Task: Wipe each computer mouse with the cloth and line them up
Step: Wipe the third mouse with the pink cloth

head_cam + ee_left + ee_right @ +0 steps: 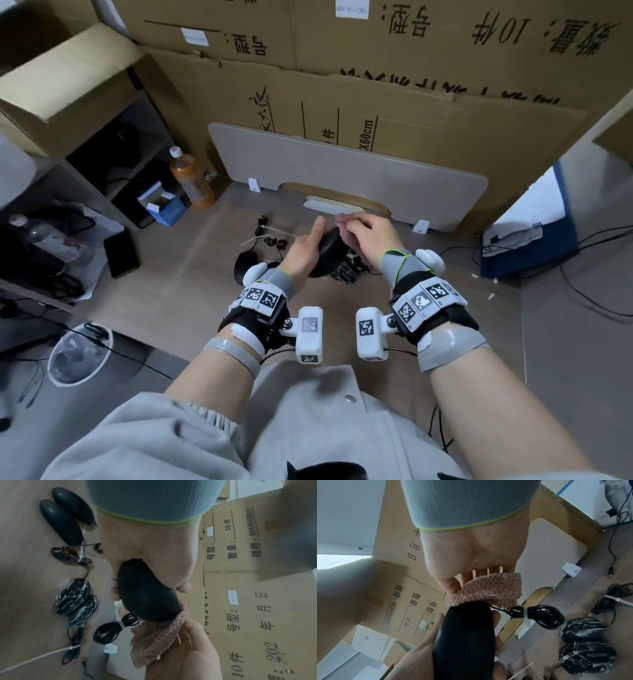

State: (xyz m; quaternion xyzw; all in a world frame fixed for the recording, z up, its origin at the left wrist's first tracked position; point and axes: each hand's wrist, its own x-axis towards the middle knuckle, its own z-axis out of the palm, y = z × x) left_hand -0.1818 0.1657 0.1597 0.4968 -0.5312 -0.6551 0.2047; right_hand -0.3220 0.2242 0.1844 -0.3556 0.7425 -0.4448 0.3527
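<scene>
My left hand (305,247) grips a plain black mouse (328,251) above the table; its tied cable bundle (111,630) hangs below it. My right hand (371,233) pinches a pink knitted cloth (346,229) and presses it on the mouse's front end (465,639), where the cloth (488,589) folds over the tip. Two more plain black mice (63,520) lie side by side on the table to the left. Two black mice with white markings (75,600) lie together below my hands, cables attached.
A wooden table (178,274) carries a phone (120,253), an orange bottle (191,181) and a small blue box (168,205) at the left. A grey board (342,164) and cardboard boxes (428,113) stand behind. Loose cables (270,240) lie near the mice.
</scene>
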